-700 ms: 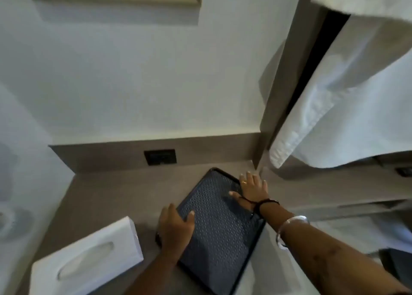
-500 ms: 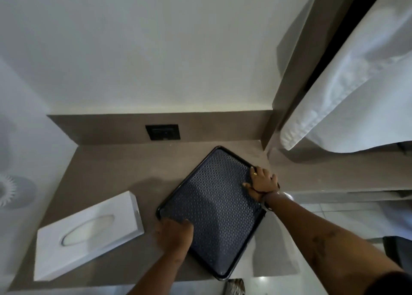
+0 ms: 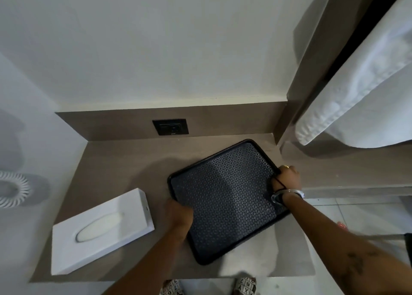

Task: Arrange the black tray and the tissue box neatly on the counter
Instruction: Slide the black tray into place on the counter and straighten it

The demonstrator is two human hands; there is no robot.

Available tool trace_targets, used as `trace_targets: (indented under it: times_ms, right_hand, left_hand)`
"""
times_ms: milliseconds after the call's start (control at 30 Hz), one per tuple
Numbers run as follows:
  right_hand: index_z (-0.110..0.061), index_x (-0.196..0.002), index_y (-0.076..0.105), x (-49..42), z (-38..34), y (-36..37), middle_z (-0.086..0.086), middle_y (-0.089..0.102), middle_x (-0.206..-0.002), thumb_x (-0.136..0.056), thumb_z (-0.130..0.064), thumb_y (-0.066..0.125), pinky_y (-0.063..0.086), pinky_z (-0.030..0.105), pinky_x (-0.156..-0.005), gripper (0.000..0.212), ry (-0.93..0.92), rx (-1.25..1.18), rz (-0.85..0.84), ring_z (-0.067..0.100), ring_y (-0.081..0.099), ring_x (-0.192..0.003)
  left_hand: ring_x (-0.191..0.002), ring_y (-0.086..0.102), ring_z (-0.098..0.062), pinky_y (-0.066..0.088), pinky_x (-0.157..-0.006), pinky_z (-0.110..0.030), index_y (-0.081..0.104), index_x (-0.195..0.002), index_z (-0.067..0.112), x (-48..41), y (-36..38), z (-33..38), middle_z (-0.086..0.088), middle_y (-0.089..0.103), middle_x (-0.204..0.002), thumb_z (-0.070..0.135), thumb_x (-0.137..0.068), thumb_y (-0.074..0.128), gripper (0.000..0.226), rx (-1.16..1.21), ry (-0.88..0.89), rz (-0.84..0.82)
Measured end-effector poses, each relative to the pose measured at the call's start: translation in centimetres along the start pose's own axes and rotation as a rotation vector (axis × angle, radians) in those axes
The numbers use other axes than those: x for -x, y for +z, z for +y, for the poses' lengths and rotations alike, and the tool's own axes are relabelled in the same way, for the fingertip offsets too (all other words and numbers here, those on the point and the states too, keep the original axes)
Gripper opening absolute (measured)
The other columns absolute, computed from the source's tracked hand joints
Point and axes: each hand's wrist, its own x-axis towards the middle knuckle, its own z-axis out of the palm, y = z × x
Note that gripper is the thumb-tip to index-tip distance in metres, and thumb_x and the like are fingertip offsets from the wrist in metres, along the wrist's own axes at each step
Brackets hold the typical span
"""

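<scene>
A black tray with a patterned liner lies askew on the brown counter, right of centre. My left hand grips its left edge near the front corner. My right hand grips its right edge, with a bangle and a black band at the wrist. A white tissue box with an oval slot lies at an angle on the counter's left front, apart from the tray and from both hands.
A black wall socket sits in the brown backsplash behind the tray. A white towel hangs at the upper right beside a brown upright panel. A lower shelf extends right. My patterned shoes show below the counter edge.
The view has tilted down. Both hands went from lying flat on the tray to gripping its edges, and the tray has turned clockwise and shifted toward the front of the counter.
</scene>
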Motion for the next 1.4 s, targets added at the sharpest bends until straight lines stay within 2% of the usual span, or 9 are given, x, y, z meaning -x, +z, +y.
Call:
trace_targets:
  times_ms: [167,267,433,567,767,933,1100,1233,1400]
  right_hand:
    - [0.006,-0.093,0.068,4.0,1.6,1.2,0.027,0.06,-0.102,-0.081,-0.001,0.061,0.05,0.04,-0.076,0.016,0.091,-0.174,0.019,0.041,0.059,-0.088]
    - [0.005,-0.087,0.068,5.9,1.9,1.8,0.026,0.063,-0.095,-0.08,-0.001,0.061,0.05,0.038,-0.071,0.012,0.103,-0.199,0.011,0.039,0.06,-0.082]
    - [0.002,-0.091,0.069,8.0,1.4,2.0,0.023,0.064,-0.099,-0.083,-0.004,0.058,0.053,0.041,-0.076,0.015,0.099,-0.198,-0.042,0.037,0.061,-0.087]
    - [0.001,-0.1,0.068,9.0,0.9,2.3,0.022,0.061,-0.111,-0.087,-0.003,0.056,0.039,0.028,-0.073,0.018,0.084,-0.165,-0.036,0.036,0.058,-0.095]
    - [-0.001,-0.101,0.064,9.8,0.4,2.7,0.022,0.058,-0.116,-0.09,-0.006,0.053,0.038,0.029,-0.073,0.017,0.091,-0.189,-0.004,0.034,0.055,-0.092]
    - [-0.002,-0.124,0.06,12.2,0.2,3.5,0.023,0.055,-0.127,-0.091,-0.019,0.061,0.042,0.047,-0.095,0.037,0.115,-0.129,0.173,0.04,0.051,-0.113]
    - [-0.012,-0.145,0.044,17.3,0.7,6.2,0.019,0.028,-0.158,-0.091,-0.044,0.056,0.027,0.058,-0.108,0.063,-0.278,0.04,0.197,0.036,0.032,-0.138]
    - [-0.018,-0.153,0.029,19.7,2.5,8.8,0.012,0.014,-0.163,-0.092,-0.067,0.035,0.013,0.061,-0.114,0.079,-0.536,0.242,0.022,0.032,0.018,-0.148]
    - [-0.017,-0.155,0.022,19.8,3.8,10.7,0.011,0.009,-0.164,-0.086,-0.079,0.036,0.006,0.064,-0.115,0.094,-0.541,0.303,-0.068,0.031,0.012,-0.149]
  left_hand:
    - [-0.063,0.053,-0.014,0.044,-0.055,-0.028,0.046,-0.067,0.021,-3.0,-2.3,2.1,0.0,0.057,-0.074,0.008,-0.091,0.056,0.029,-0.146,0.193,0.027]
    - [-0.062,0.057,-0.019,0.047,-0.051,-0.03,0.048,-0.065,0.018,-4.1,-2.8,2.1,-0.007,0.064,-0.074,0.012,-0.089,0.054,0.026,-0.303,0.244,0.037]
    - [-0.078,0.065,-0.032,0.06,-0.074,-0.047,0.061,-0.08,0.004,-5.3,-3.3,1.8,-0.015,0.067,-0.084,0.008,-0.085,0.052,0.011,-0.435,0.255,0.036]
    - [-0.084,0.066,-0.036,0.059,-0.078,-0.048,0.063,-0.086,0.001,-6.3,-3.4,0.9,-0.02,0.069,-0.092,0.009,-0.084,0.056,0.01,-0.469,0.257,0.063]
    - [-0.078,0.064,-0.036,0.059,-0.074,-0.047,0.057,-0.073,0.004,-5.7,-3.3,-0.1,-0.022,0.069,-0.087,0.008,-0.08,0.058,0.008,-0.468,0.297,0.102]
    - [-0.124,0.052,-0.042,0.042,-0.106,-0.051,0.048,-0.138,-0.002,-2.0,-1.9,-0.5,-0.026,0.051,-0.14,0.032,-0.085,0.065,0.065,-0.646,0.494,0.245]
    - [-0.154,0.012,-0.034,0.01,-0.123,-0.049,0.018,-0.158,0.005,2.8,0.1,-6.3,-0.021,0.011,-0.167,0.057,-0.096,0.04,0.083,-0.696,0.924,0.081]
    - [-0.151,0.026,-0.035,0.016,-0.119,-0.05,0.036,-0.153,0.006,4.8,1.2,-10.5,-0.019,0.021,-0.164,0.059,-0.094,0.042,0.079,-0.817,1.001,-0.087]
    - [-0.15,0.024,-0.031,0.015,-0.118,-0.052,0.042,-0.15,0.007,4.7,1.6,-11.1,-0.019,0.03,-0.162,0.065,-0.095,0.032,0.081,-0.91,0.999,-0.142]
